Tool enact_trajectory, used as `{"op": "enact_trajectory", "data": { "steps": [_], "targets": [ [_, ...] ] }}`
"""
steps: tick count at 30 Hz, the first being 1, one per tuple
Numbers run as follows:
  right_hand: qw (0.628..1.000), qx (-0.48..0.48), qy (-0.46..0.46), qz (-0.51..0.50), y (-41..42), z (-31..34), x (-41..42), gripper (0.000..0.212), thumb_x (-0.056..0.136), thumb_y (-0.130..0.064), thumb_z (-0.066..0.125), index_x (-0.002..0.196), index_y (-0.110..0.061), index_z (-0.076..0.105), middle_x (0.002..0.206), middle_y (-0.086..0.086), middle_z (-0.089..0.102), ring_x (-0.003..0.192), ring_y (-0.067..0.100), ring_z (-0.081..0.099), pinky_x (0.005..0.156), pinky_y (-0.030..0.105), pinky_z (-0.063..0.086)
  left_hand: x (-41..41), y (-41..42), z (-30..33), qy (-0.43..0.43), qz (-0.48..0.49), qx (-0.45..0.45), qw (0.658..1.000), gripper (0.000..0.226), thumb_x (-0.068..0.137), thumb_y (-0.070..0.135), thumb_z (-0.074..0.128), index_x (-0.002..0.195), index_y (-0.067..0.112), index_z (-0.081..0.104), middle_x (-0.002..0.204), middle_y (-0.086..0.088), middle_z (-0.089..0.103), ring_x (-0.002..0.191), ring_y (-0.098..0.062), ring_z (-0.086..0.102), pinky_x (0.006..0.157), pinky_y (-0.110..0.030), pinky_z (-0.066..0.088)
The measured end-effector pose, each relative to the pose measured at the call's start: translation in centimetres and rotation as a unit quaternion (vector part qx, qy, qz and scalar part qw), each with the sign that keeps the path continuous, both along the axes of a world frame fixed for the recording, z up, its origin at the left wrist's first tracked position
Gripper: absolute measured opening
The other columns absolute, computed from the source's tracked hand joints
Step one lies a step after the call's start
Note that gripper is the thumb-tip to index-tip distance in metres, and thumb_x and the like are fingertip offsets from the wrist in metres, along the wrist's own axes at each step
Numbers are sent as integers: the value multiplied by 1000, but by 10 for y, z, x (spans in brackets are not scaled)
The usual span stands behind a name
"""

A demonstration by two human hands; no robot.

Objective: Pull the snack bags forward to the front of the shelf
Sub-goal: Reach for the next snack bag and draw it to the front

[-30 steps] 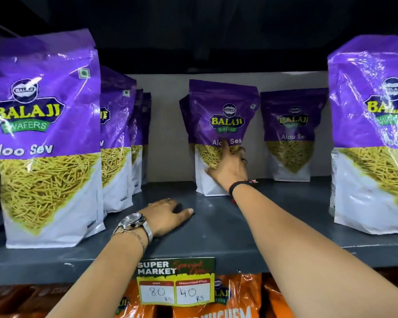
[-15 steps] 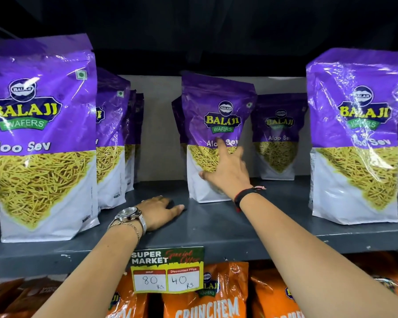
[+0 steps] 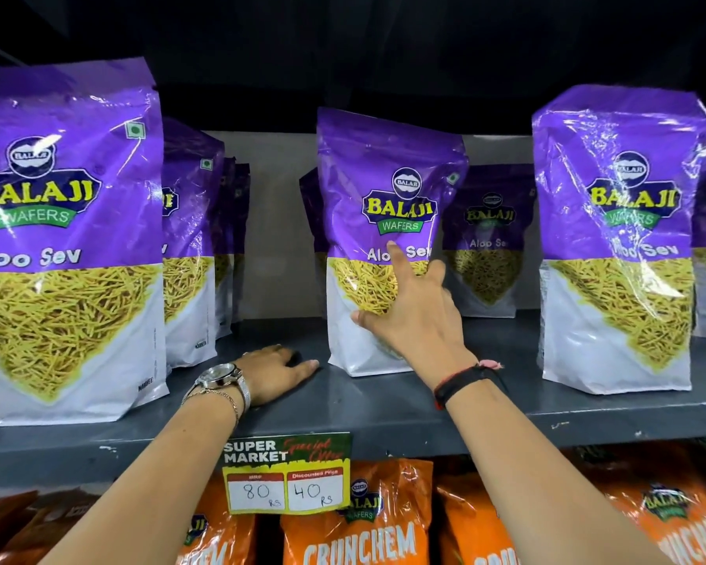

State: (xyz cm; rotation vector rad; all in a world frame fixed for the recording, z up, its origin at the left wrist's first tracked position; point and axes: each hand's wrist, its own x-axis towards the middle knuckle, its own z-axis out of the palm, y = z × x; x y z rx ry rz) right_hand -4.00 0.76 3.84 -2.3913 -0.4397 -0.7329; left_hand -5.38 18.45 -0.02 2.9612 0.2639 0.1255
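Note:
Purple Balaji Aloo Sev snack bags stand on a grey shelf [image 3: 384, 405]. The middle bag [image 3: 384, 169] stands upright about midway back. My right hand [image 3: 416, 320] grips its lower right side, with thumb and forefinger spread on the front and the other fingers round the edge. Another bag [image 3: 308, 205] peeks out behind it. My left hand [image 3: 274, 373] lies flat on the shelf, just left of the bag's base and holding nothing. One bag [image 3: 66, 238] stands at the front left and one [image 3: 616, 238] at the front right.
A row of bags [image 3: 188, 238] runs back behind the front left one. A further bag [image 3: 490, 238] stands against the back wall. A price tag [image 3: 286, 475] hangs on the shelf edge. Orange Crunchem bags [image 3: 359, 536] fill the shelf below.
The middle bag has come forward from the back of the shelf with my right hand on it. My left hand has stayed flat on the shelf.

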Motion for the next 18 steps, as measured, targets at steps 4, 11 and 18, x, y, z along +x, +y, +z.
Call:
{"op": "enact_trajectory", "data": {
  "steps": [4,11,18],
  "targets": [
    [1000,-5,-6,-5,-5,-2,-14,95,75,-47,70,149,-36,10,132,12,29,112,38,49,89,39,47,-1,-1,0,-5,1,-7,1000,62,92,55,27,141,17,34,154,-7,29,140,-27,29,114,-32,24],
    [1000,-22,-18,-14,-15,-4,-38,95,75,-53,67,148,-37,8,128,10,31,111,36,50,85,38,47,0,1,-1,-6,-3,2,1000,61,92,55,27,141,18,36,153,-8,30,140,-26,31,115,-32,24],
    [997,-47,-43,-38,-26,-6,-62,97,73,-61,64,147,-40,6,124,8,31,110,33,50,80,36,47,-2,-1,-1,-10,-11,4,1000,59,93,52,27,140,18,36,155,-8,28,141,-26,28,115,-32,22]
  ]
}}
